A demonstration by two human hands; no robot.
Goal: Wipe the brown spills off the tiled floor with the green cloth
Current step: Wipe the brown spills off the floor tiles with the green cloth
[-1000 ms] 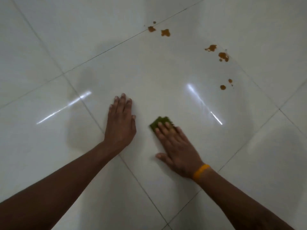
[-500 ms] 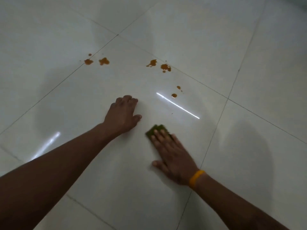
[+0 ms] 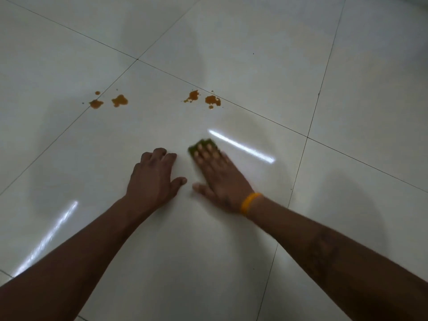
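Note:
My right hand [image 3: 220, 177] presses flat on the green cloth [image 3: 194, 147], which shows only beyond my fingertips on the white tiled floor [image 3: 231, 251]; hand and cloth are motion-blurred. My left hand [image 3: 152, 179] rests beside it on the floor with curled fingers and holds nothing. Farther away lie brown spills: one pair [image 3: 119, 100] at the left by a grout line and another pair [image 3: 212, 100] straight beyond the cloth, roughly a hand's length from it. A faint smear lies on the tile to the right of the cloth.
Glossy white tiles with dark grout lines [image 3: 298, 167] run in every direction. Two bright light streaks [image 3: 243, 147] reflect on the floor. A yellow band [image 3: 250, 202] circles my right wrist.
My right hand has slid the cloth forward, towards the spills. The two small brown spots near the light streak no longer show. My view has shifted right and my left hand's fingers have curled.

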